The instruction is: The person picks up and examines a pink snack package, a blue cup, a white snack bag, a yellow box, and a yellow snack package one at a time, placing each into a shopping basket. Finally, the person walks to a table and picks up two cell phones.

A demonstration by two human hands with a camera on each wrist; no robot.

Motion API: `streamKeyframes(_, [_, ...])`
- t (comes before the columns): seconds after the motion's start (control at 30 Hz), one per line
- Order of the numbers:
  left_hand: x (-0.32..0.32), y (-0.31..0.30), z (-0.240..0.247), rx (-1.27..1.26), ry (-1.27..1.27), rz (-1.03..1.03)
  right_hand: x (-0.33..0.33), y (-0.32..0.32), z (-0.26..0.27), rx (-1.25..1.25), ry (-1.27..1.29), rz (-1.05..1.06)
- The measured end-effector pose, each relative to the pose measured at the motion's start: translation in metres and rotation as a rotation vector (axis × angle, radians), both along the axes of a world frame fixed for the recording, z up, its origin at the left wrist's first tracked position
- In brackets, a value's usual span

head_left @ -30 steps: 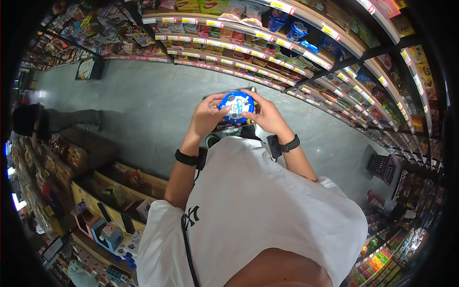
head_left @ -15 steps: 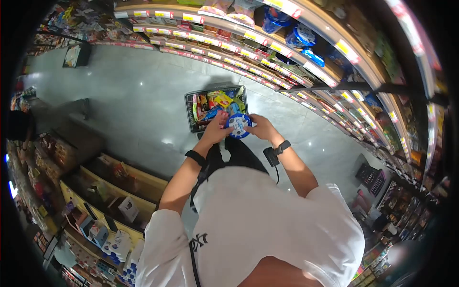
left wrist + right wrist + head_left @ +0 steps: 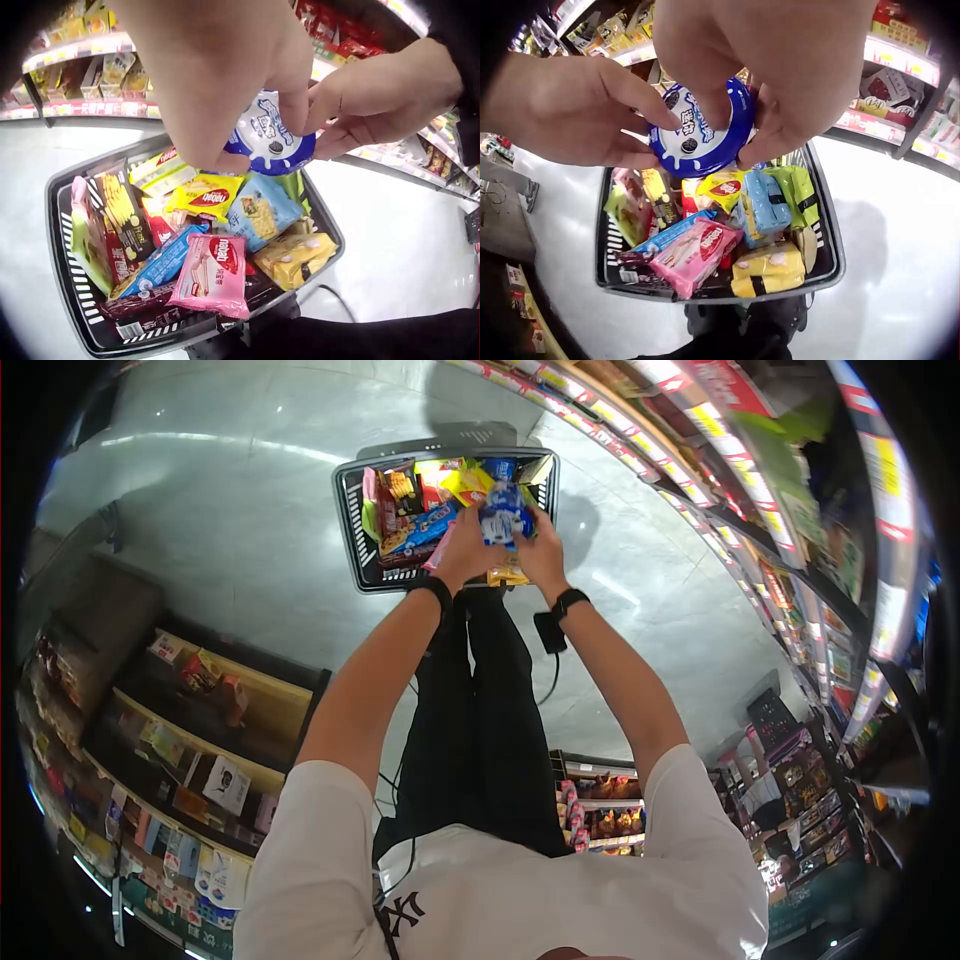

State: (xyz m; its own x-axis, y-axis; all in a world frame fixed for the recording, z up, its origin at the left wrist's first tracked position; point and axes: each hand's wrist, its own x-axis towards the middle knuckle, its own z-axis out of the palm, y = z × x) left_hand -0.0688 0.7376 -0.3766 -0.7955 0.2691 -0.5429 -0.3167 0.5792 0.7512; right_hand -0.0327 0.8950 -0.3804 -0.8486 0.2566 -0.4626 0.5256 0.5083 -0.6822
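Both my hands hold a round blue-and-white cookie tub (image 3: 503, 518), its lid printed with dark sandwich cookies (image 3: 694, 131). On one side my left hand (image 3: 466, 550) grips it; on the other, my right hand (image 3: 543, 557) does, fingers curled at its edge. In the head view the tub overlaps the right half of a black shopping basket (image 3: 349, 525). Packaged snacks fill the basket: a pink wafer pack (image 3: 214, 276), a yellow wafer pack (image 3: 206, 196), a long blue pack (image 3: 166, 261), a light-blue bag (image 3: 262, 211) and a golden pack (image 3: 295, 259).
The basket is on the grey floor (image 3: 240, 510) just ahead of my dark-trousered legs (image 3: 470, 730). Stocked shelves (image 3: 760, 500) curve along the right. To the left is a wooden display unit (image 3: 260, 705) with boxes.
My hands have lowered the tub from in front of my body to over the basket. The head view has tilted down, bringing the basket and my legs into fuller sight.
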Motion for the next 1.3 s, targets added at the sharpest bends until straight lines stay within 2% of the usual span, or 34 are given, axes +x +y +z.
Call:
streamKeyframes(0.07, [0.000, 0.002, -0.031, -0.033, 0.072, -0.010, -0.012, 0.002, -0.017, -0.011, -0.074, -0.029])
streamKeyframes(0.13, [-0.007, -0.001, -0.042, -0.013, -0.060, -0.064, -0.008, 0.006, -0.022, -0.034, -0.188, -0.076])
streamKeyframes(0.17, [-0.007, -0.004, -0.037, -0.001, -0.128, -0.091, 0.005, 0.008, -0.016, -0.006, -0.164, -0.042])
streamKeyframes(0.2, [0.000, -0.007, -0.037, -0.085, 0.048, -0.106, 0.017, 0.011, -0.009, 0.026, -0.130, -0.001])
streamKeyframes(0.27, [-0.004, -0.018, 0.007, -0.076, -0.031, -0.139, 0.045, 0.025, -0.006, 0.028, -0.078, 0.098])
streamKeyframes(0.3, [-0.012, -0.029, 0.037, -0.073, -0.052, -0.153, 0.061, 0.029, 0.022, 0.016, -0.094, 0.080])
streamKeyframes(0.33, [-0.007, -0.045, 0.043, -0.103, 0.039, -0.246, 0.091, 0.039, 0.023, 0.041, -0.074, 0.121])
streamKeyframes(0.37, [0.009, -0.066, 0.036, -0.136, 0.131, -0.337, 0.107, 0.045, 0.050, 0.128, -0.248, 0.101])
streamKeyframes(0.4, [0.010, -0.086, 0.042, -0.144, 0.111, -0.508, 0.121, 0.054, 0.074, 0.127, -0.316, 0.113])
streamKeyframes(0.43, [0.019, -0.100, 0.053, 0.079, 0.128, -0.310, 0.130, 0.064, 0.102, 0.130, -0.361, 0.096])
streamKeyframes(0.47, [0.039, -0.128, 0.051, 0.352, -0.007, -0.033, 0.142, 0.073, 0.120, 0.190, -0.386, 0.077])
streamKeyframes(0.5, [0.017, -0.135, 0.118, 0.096, -0.095, -0.208, 0.143, 0.081, 0.147, 0.178, -0.448, -0.012])
streamKeyframes(0.53, [0.010, -0.142, 0.153, 0.053, -0.192, -0.190, 0.138, 0.087, 0.182, 0.187, -0.479, -0.079])
streamKeyframes(0.57, [0.002, -0.149, 0.182, 0.008, -0.291, -0.170, 0.137, 0.092, 0.204, 0.232, -0.434, -0.142])
streamKeyframes(0.63, [-0.007, -0.163, 0.229, -0.098, -0.095, -0.167, 0.126, 0.099, 0.248, 0.216, -0.396, -0.303])
streamKeyframes(0.7, [-0.021, -0.169, 0.275, -0.006, 0.046, -0.077, 0.114, 0.103, 0.275, 0.225, -0.268, -0.373])
streamKeyframes(0.73, [-0.026, -0.162, 0.322, 0.018, 0.086, 0.001, 0.111, 0.106, 0.272, 0.249, -0.169, -0.395])
streamKeyframes(0.8, [-0.024, -0.148, 0.395, 0.058, 0.154, 0.123, 0.103, 0.104, 0.282, 0.104, 0.008, -0.495])
streamKeyframes(0.87, [-0.015, -0.135, 0.436, 0.166, 0.138, 0.167, 0.082, 0.097, 0.298, -0.017, 0.151, -0.547])
streamKeyframes(0.93, [-0.003, -0.113, 0.481, 0.295, 0.062, 0.217, 0.056, 0.083, 0.340, -0.113, 0.256, -0.574])
streamKeyframes(0.97, [0.003, -0.111, 0.460, 0.326, 0.175, 0.108, 0.041, 0.082, 0.360, -0.080, 0.335, -0.503])
streamKeyframes(1.03, [0.017, -0.094, 0.455, 0.517, 0.223, -0.001, 0.003, 0.085, 0.403, -0.019, 0.494, -0.345])
streamKeyframes(1.13, [0.024, -0.065, 0.510, 0.302, 0.232, -0.165, -0.061, 0.091, 0.482, 0.081, 0.647, -0.303])
streamKeyframes(1.27, [0.027, -0.029, 0.511, 0.211, 0.255, -0.076, -0.134, 0.103, 0.544, 0.207, 0.794, -0.240])
streamKeyframes(1.3, [0.028, -0.021, 0.510, 0.226, 0.249, -0.054, -0.150, 0.109, 0.540, 0.249, 0.843, -0.220])
